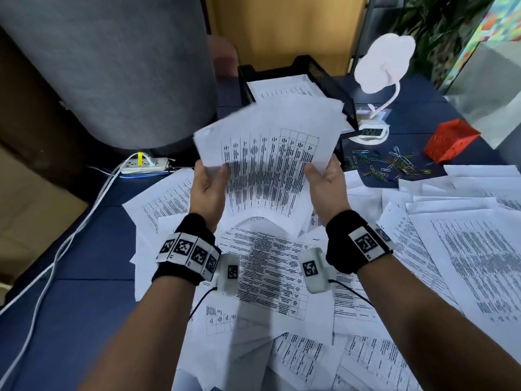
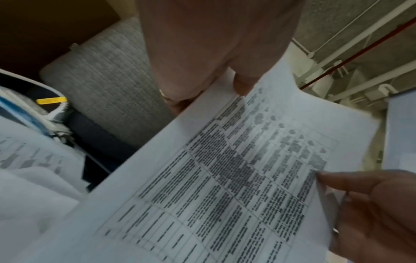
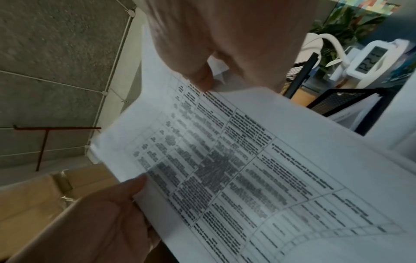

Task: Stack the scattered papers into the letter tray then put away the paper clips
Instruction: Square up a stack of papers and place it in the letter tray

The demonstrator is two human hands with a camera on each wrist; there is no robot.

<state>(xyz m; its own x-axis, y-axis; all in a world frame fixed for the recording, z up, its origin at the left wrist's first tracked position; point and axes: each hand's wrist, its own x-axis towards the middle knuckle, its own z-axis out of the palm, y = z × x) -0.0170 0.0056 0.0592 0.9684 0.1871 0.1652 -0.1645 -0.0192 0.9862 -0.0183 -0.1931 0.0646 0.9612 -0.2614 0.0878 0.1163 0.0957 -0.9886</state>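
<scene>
Papers point(image 1: 465, 249) lie scattered across the blue surface point(image 1: 93, 306), and a few already sit in the black tray point(image 1: 324, 77) at the back. Both hands grip a sheaf point(image 1: 267, 165) raised above the pile just before the tray, the left hand point(image 1: 207, 190) pinching its left edge and the right hand point(image 1: 327, 187) its right edge. Clips point(image 1: 389, 163) lie loose beside the red box point(image 1: 451, 141).

Both forearms extend forward, palms turned inward, the left hand point(image 1: 207, 190) and right hand point(image 1: 327, 185) each raised with thumb and fingers pinching, wrists wearing black marker bands.
</scene>
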